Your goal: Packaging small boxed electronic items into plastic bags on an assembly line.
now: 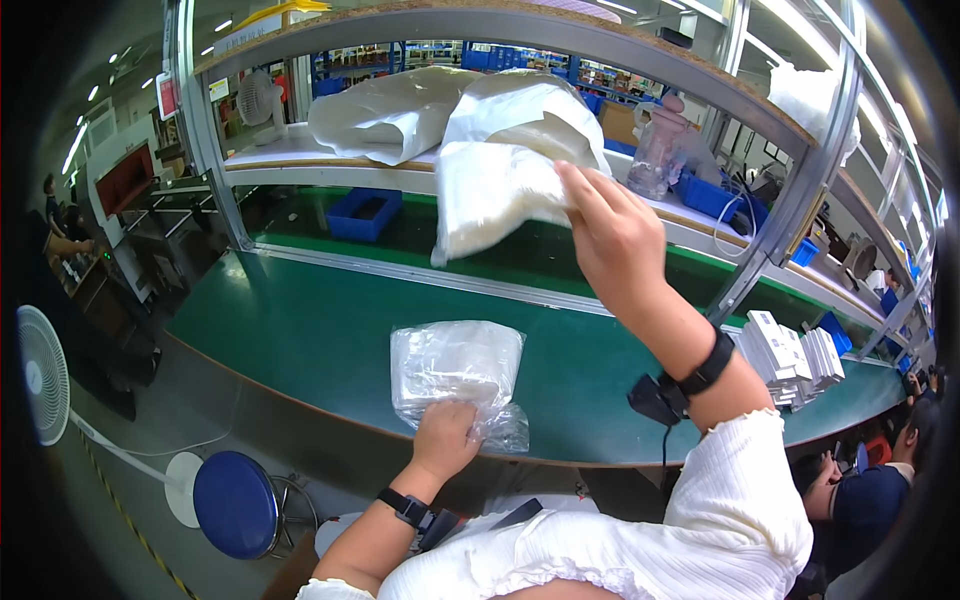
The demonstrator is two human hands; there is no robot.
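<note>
My right hand (619, 232), raised near the shelf, grips one edge of a stack of thin white plastic bags (495, 199), which hangs to its left in front of a large open plastic sack (536, 112). My left hand (448, 442) is at the front edge of the green workbench (300, 322), its fingers closed on the gathered end of a clear plastic bag (457, 364). That bag lies flat on the bench with whitish contents. Both wrists wear black straps.
Several white boxes (780, 352) are stacked on the bench at the right. A blue bin (364, 214) sits beyond the metal rail. The shelf carries a second plastic sack (390, 112) and a pink-lidded jug (660, 150). A blue stool (235, 505) stands at the lower left.
</note>
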